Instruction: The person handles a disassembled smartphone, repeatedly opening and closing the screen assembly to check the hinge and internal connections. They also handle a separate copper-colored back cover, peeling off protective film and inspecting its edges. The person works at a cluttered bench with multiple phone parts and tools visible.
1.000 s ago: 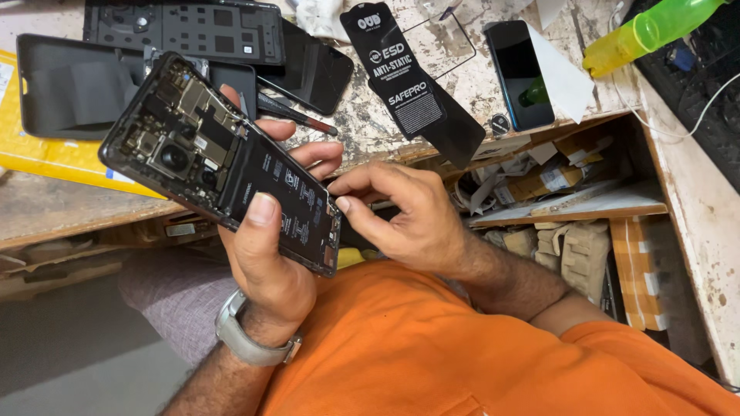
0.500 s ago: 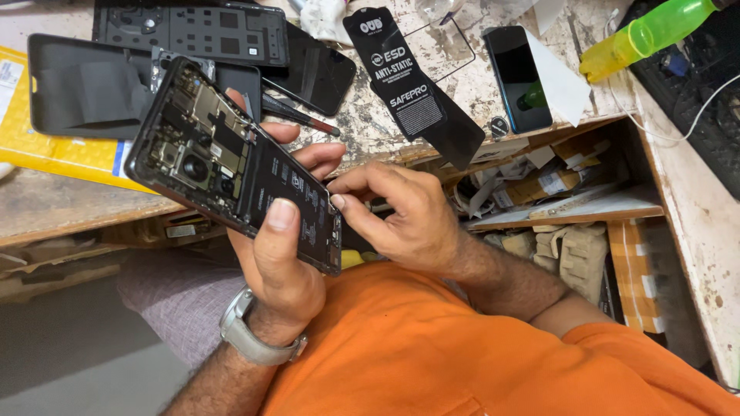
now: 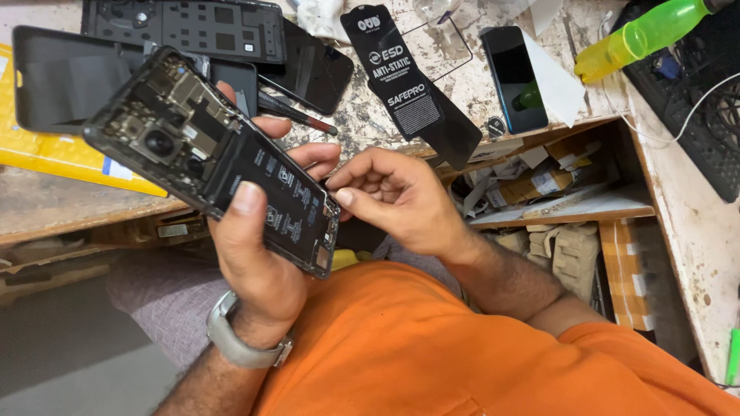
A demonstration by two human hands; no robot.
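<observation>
My left hand point(image 3: 254, 262) grips the opened phone point(image 3: 212, 158) at centre left, back cover already off, battery and board exposed. My right hand point(image 3: 397, 200) pinches at its lower edge; reassembly not done.

Worn, stained counter point(image 3: 462, 77), paint chipped. Open shelf point(image 3: 555, 208) beneath, crammed with small boxes. Grey floor point(image 3: 54, 347) below left. Even light.

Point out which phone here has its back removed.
The opened phone in the left hand, its circuit boards and battery exposed. The dark phone on the table is closed.
</observation>
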